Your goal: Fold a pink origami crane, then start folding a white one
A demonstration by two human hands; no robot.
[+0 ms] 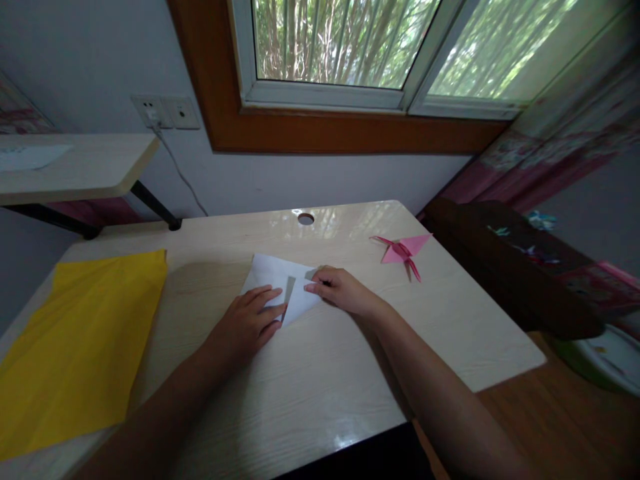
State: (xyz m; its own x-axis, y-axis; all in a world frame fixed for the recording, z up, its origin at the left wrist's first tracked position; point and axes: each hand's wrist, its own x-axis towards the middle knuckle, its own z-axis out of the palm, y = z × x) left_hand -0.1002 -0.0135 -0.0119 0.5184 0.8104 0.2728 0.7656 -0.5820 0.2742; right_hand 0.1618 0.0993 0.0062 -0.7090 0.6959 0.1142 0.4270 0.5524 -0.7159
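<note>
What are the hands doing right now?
Left hand: open, flat on the white paper.
Right hand: fingers pressing the paper's right edge.

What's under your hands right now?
A white paper, partly folded, lies flat on the desk. The left hand presses its near edge, the right hand its right corner. The paper beneath the palms is hidden.

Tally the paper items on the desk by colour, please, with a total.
White folded paper sheet, pressed flat under the left hand and right hand: 1
Yellow flat paper sheet: 1
Pink folded paper crane: 1
Total: 3
</note>
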